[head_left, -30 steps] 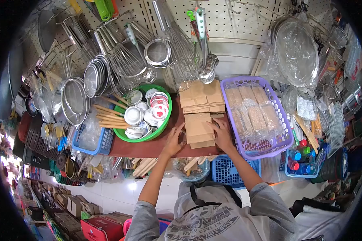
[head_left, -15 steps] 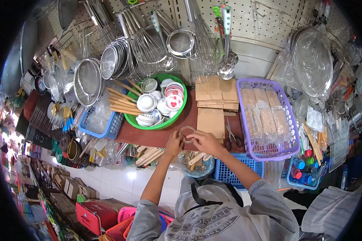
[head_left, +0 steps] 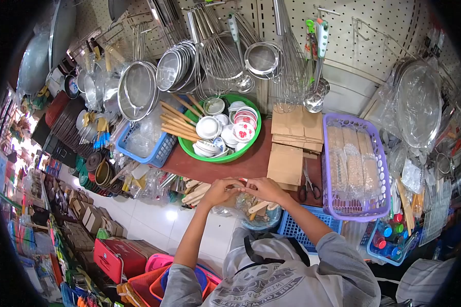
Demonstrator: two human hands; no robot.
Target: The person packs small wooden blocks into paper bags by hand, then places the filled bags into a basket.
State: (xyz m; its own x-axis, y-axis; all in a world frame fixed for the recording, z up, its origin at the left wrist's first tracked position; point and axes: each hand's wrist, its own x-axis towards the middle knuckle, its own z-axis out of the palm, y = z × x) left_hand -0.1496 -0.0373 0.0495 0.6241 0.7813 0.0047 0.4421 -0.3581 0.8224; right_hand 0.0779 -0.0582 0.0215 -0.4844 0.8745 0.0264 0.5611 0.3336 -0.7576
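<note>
In front of the table's front edge, my left hand (head_left: 222, 192) and my right hand (head_left: 266, 190) meet with their fingers curled in. Between them is a roll of clear tape (head_left: 240, 183), mostly hidden by the fingers. Both hands are closed on it. Just behind them is the reddish-brown table (head_left: 210, 172). Pieces of brown cardboard (head_left: 286, 162) lie to the right of the hands, with dark-handled scissors (head_left: 308, 185) beside them.
A green basin (head_left: 225, 157) holds small bowls and wooden-handled tools. To the right stands a purple basket (head_left: 356, 209) of wrapped packs. Whisks (head_left: 217, 64) and strainers (head_left: 138, 89) hang above. Below the hands are a bag of wooden-handled items (head_left: 261, 215) and a blue basket (head_left: 297, 225).
The view has swung left, so the shelf goods appear farther right. My hands have drawn closer together around the tape roll, which showed as an open ring before and is now mostly covered.
</note>
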